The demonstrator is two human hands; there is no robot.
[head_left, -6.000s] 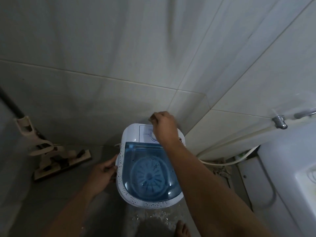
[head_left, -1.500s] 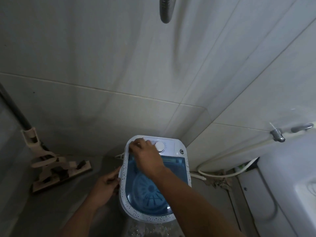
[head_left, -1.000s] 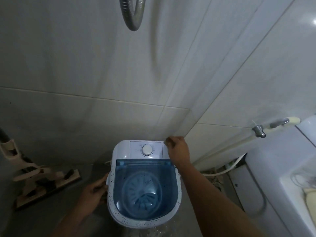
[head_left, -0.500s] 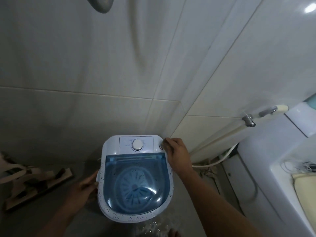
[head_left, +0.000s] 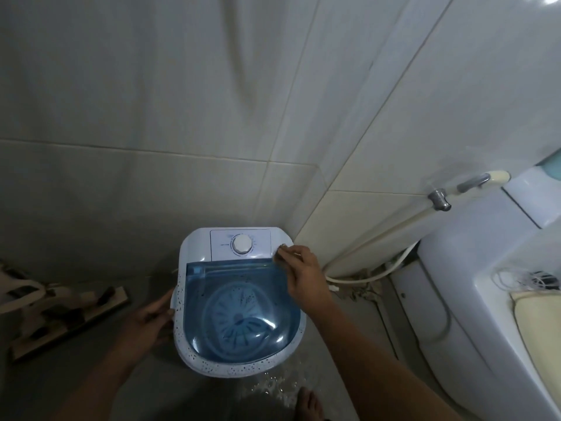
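**Washing machine: the wiping hand has reached the panel's right end**

Small white plastic top-loading washing machine (head_left: 195, 247) with a translucent blue lid (head_left: 239, 314) stands on the grey floor, in the corner where two tiled walls meet. Its long axis runs from wall to person, with the panel end pointing at the wall.

The left hand (head_left: 151, 314) curls its fingers round the left rim. The right hand (head_left: 303, 275) has moved from the panel's left end, via the back right corner, to just right of the round white dial (head_left: 242, 244). From that, the panel looks nearly covered. Its bunched fingers pinch a small dark scrap (head_left: 280, 253), perhaps a scrub pad.

Dim, soft picture, brightest at upper right, with wide-angle bending at edges.
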